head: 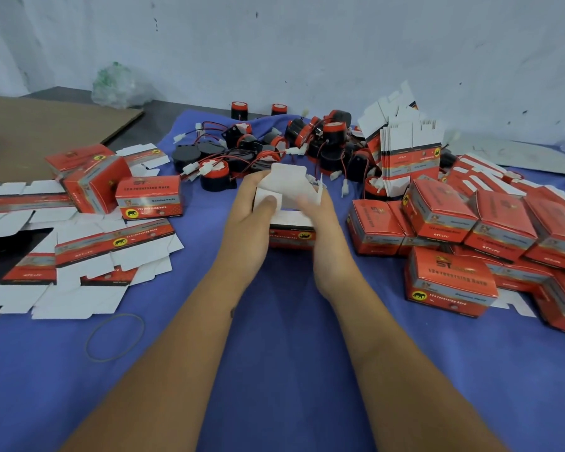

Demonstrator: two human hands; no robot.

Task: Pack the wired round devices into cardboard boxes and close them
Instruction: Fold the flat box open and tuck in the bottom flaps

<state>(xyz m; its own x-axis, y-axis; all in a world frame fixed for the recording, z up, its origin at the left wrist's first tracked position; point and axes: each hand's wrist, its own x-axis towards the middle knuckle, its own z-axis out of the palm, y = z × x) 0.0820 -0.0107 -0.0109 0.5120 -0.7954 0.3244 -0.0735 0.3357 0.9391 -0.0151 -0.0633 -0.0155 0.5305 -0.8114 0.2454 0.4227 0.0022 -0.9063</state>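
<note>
— Hands?
— Both clamped on one open box (291, 223), centre of the blue cloth (291, 353) over the surface. Left hand (253, 216) wrapped round its left side, thumb pressing a white flap. Right hand (320, 223) on the right side, fingers curled over the top edge (blurred, so finer detail not readable).
— Flaps?
— White, standing up, not tucked. Contents hidden.
— Devices?
— Heaped just behind the box: round black-and-red devices (274, 141), red and black wires with white plugs tangled among them.
— Elsewhere?
— Closed red boxes (470, 230) piled at right, a few more (118, 187) at left. Flat unfolded cartons (88, 256) spread at left, a stack of flat ones (408, 158) leaning upright beyond the pile. Rubber band (115, 337) lying near the left forearm.
</note>
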